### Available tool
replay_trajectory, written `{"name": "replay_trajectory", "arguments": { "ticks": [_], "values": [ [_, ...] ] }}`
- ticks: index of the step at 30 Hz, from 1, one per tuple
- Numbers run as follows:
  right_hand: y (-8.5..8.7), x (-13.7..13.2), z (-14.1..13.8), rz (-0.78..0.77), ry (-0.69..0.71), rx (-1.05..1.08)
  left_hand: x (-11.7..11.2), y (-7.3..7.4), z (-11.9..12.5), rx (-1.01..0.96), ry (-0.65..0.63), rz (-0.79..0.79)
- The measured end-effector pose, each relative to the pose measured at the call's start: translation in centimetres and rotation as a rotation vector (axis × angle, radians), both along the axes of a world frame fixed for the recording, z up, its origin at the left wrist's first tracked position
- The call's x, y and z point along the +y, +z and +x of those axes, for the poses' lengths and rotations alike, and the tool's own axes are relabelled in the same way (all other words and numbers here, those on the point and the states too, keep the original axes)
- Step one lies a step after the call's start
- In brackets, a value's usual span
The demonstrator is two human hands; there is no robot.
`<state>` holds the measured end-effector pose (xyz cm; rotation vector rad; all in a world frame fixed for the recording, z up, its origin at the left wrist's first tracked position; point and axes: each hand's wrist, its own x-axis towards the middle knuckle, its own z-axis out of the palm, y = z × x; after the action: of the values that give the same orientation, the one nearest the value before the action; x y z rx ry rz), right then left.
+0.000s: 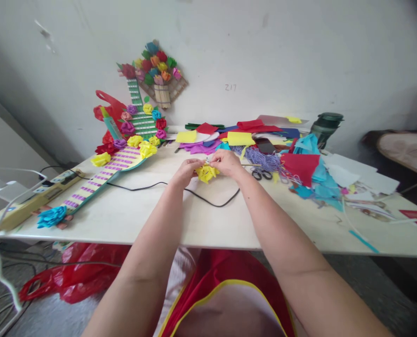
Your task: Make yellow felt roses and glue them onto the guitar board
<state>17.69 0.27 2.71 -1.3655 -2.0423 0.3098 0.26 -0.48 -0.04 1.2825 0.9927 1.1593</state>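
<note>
Both my hands meet over the middle of the white table (166, 220). My left hand (186, 170) is curled shut, its fingers pinching the left side of a yellow paper flower (207, 173). My right hand (226, 162) is closed on the flower's top edge from the right. The flower rests just above the tabletop between the two hands. A black cable (208, 200) runs across the table right beneath them. Black-handled scissors (260, 175) lie just to the right of my right hand.
Coloured paper sheets (239, 138) and purple yarn (264, 160) pile at the back. Red and teal scraps (310, 171) lie right. A flower-decorated striped board (113, 166), a power strip (54, 185), a dark bottle (325, 127) and a red bag (78, 276) below.
</note>
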Motion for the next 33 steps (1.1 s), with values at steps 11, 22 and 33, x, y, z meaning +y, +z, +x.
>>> {"name": "replay_trajectory", "arguments": {
  "ticks": [11,22,33],
  "values": [
    [0.1,0.2,0.4,0.015,-0.02,0.039,-0.3,0.0,-0.1,0.02,-0.077,0.145],
    [0.0,0.7,1.0,0.017,0.019,0.112,-0.1,0.0,-0.1,0.014,-0.013,0.219],
    [0.1,0.7,2.6,0.071,0.049,0.042,-0.1,0.3,-0.4,0.004,0.068,0.223]
  ]
}}
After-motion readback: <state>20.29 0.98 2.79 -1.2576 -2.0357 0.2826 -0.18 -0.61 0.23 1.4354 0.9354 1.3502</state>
